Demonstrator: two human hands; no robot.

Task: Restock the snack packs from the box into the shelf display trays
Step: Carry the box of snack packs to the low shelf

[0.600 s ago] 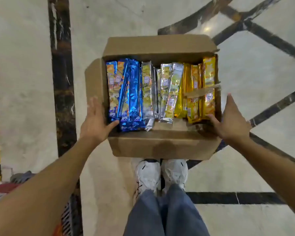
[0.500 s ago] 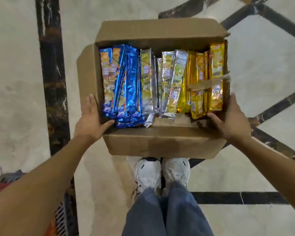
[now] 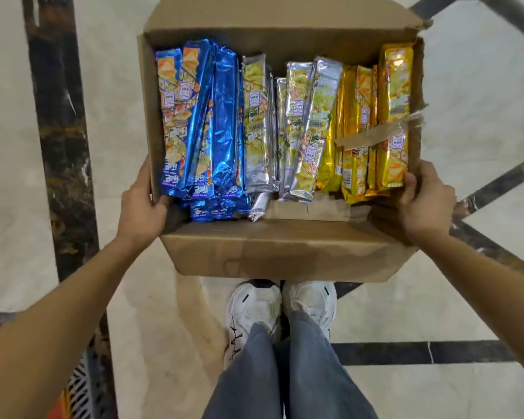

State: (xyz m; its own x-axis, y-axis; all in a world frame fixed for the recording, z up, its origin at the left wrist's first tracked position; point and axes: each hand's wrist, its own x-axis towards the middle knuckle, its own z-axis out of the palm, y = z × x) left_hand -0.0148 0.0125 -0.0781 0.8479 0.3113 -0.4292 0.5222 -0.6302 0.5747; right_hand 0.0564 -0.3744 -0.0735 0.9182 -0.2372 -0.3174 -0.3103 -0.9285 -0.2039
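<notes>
An open cardboard box point(image 3: 285, 252) hangs above the floor in front of my legs. Long snack packs fill it in rows: blue packs point(image 3: 200, 122) on the left, silver packs point(image 3: 288, 128) in the middle, gold packs point(image 3: 372, 122) on the right. My left hand point(image 3: 142, 207) grips the box's left wall near the front corner, thumb inside by the blue packs. My right hand point(image 3: 424, 201) grips the right wall, fingers curled over the rim beside the gold packs. A strip of brown tape point(image 3: 378, 133) lies across the gold packs. No shelf trays are in view.
Pale marble floor with dark inlaid bands point(image 3: 64, 146) spreads all around. My white shoes point(image 3: 279, 309) and grey trouser legs stand right below the box. A striped, colourful basket-like object point(image 3: 76, 394) sits at the bottom left by my left forearm.
The box has come up and closer to the camera, looking larger. Both hands went from flat against its sides to curled over the side walls.
</notes>
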